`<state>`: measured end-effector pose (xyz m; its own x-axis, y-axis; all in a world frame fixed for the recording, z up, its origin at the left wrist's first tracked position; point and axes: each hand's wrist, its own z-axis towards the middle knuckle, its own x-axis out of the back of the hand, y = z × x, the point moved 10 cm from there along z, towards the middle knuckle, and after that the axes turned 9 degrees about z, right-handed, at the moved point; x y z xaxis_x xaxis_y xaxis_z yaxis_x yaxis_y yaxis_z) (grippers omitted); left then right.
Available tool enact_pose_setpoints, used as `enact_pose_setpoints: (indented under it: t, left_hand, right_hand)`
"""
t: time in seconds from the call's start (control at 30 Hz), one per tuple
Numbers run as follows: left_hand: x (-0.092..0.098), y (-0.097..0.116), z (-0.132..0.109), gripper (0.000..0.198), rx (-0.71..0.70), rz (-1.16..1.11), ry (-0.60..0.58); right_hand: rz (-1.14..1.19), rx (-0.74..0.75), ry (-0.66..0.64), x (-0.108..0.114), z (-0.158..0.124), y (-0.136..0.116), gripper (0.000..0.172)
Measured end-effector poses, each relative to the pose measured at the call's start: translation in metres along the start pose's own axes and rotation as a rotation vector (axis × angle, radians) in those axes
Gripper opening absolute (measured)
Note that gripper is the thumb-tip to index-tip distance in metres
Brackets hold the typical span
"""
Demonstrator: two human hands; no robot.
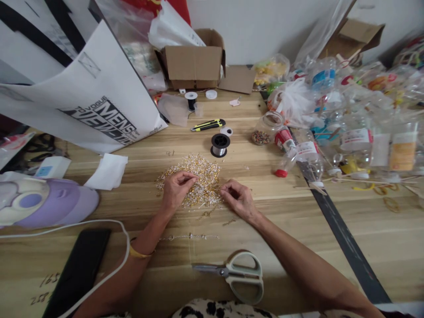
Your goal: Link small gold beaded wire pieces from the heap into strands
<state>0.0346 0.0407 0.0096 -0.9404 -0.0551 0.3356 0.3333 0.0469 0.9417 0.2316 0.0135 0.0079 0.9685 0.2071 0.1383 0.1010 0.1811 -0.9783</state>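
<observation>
A loose pile of small gold and silver jewellery pieces [202, 176] lies on the wooden table. Over its left side is my left hand [178, 186], thumb and forefinger pinched together; whatever is between the tips is too small to name. My right hand [239, 197] rests at the pile's right edge, its fingers curled and thumb against the forefinger, with any held piece hidden. Nearer to me lie a short gold chain [207, 213], another bit of chain [229, 222] and a silver bracelet chain [192, 236] stretched out sideways.
Scissors [228, 271] lie in front of me. Behind the pile are a wire spool [220, 145] and a yellow-black utility knife [208, 125]. A phone [79, 269] and white cable [127, 247] are left; plastic bottles [308, 152] crowd the right. A paper bag [132, 79] stands back left.
</observation>
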Motion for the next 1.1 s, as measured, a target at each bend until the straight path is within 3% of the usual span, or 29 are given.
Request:
enact_pose_setpoints:
  t: [0.2,0.47,0.67,0.8,0.9,1.1]
  left_hand:
    - [-0.002,-0.004,-0.002,0.016,0.051,-0.1,-0.008]
    - [-0.025,0.031,-0.022,0.009,-0.062,0.164,-0.254]
    - [-0.05,0.051,-0.047,0.01,-0.272,0.339,-0.418]
    - [-0.056,0.052,-0.057,0.012,-0.379,0.424,-0.375]
    - [-0.054,0.049,-0.058,0.013,-0.379,0.398,-0.317]
    - [-0.044,0.025,-0.048,0.006,-0.118,0.157,-0.265]
  right_hand:
    - [-0.006,0.004,-0.006,0.0,0.0,0.0,0.015]
    - [-0.027,-0.003,-0.003,0.0,0.0,-0.004,0.014]
    - [0.007,0.018,-0.003,0.0,-0.001,-0.004,0.014]
    - [0.019,0.038,-0.015,-0.001,-0.001,-0.006,0.013]
    - [0.007,0.051,-0.013,0.0,-0.001,-0.008,0.013]
    - [-0.01,0.062,-0.017,-0.001,0.0,-0.01,0.012]
